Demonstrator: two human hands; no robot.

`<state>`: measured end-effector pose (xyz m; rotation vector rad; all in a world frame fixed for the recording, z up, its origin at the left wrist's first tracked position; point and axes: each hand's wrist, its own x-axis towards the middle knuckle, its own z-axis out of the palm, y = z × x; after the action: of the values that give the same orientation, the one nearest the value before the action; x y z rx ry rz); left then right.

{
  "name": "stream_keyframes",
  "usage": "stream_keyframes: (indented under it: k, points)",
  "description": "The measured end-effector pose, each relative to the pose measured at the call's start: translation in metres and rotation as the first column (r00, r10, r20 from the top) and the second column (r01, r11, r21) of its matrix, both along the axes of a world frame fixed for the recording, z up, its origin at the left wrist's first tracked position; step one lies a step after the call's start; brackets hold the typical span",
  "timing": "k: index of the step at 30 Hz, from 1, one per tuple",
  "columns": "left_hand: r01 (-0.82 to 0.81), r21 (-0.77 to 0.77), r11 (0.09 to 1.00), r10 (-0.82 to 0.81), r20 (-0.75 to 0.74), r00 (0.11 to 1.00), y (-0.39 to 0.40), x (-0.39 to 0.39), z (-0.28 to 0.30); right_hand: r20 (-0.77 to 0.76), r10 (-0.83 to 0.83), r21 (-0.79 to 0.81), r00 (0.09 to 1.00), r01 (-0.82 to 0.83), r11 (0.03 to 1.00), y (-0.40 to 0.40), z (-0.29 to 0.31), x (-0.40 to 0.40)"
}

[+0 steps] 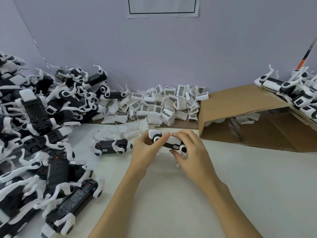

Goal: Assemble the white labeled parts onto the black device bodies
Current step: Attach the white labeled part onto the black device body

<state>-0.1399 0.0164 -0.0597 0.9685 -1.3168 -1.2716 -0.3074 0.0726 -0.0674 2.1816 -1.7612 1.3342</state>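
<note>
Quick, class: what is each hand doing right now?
Left hand: holds the black device body at its left end.
Right hand: holds the same body, right end.

I hold one black device body (172,144) above the white table (223,177), my left hand (145,148) gripping its left end and my right hand (190,150) curled round its right end, fingers on a white part (174,139) seated on top. Another body (111,146) lies just left. A heap of white labeled parts (159,103) lies beyond; a cardboard box (248,117) lies to the far right.
</note>
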Motion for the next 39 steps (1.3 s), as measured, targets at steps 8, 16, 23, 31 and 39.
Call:
stream_keyframes:
  k: [8,16,23,31,39]
  points:
    - [0.093,0.076,0.993,-0.099,0.083,0.992,0.004,-0.006,-0.001,-0.041,-0.109,-0.027,0.993,0.108,0.994,-0.003,-0.003,-0.003]
    - [0.032,0.101,0.994,-0.038,0.067,0.997,0.003,-0.007,-0.002,-0.04,-0.064,-0.004,0.997,0.064,0.998,-0.003,-0.004,-0.004]
    - [0.042,0.078,0.996,-0.048,0.079,0.996,0.003,-0.004,-0.005,-0.072,-0.075,-0.014,0.995,0.074,0.997,-0.004,0.0,0.003]
    - [-0.056,0.201,0.978,0.093,-0.181,0.979,-0.016,0.002,-0.01,0.69,-0.22,0.367,0.69,-0.072,0.927,-0.011,0.056,-0.024]
    - [-0.065,0.133,0.989,0.075,-0.07,0.995,-0.014,-0.006,-0.01,0.891,0.155,-0.245,-0.426,-0.164,0.956,-0.032,0.197,-0.168]
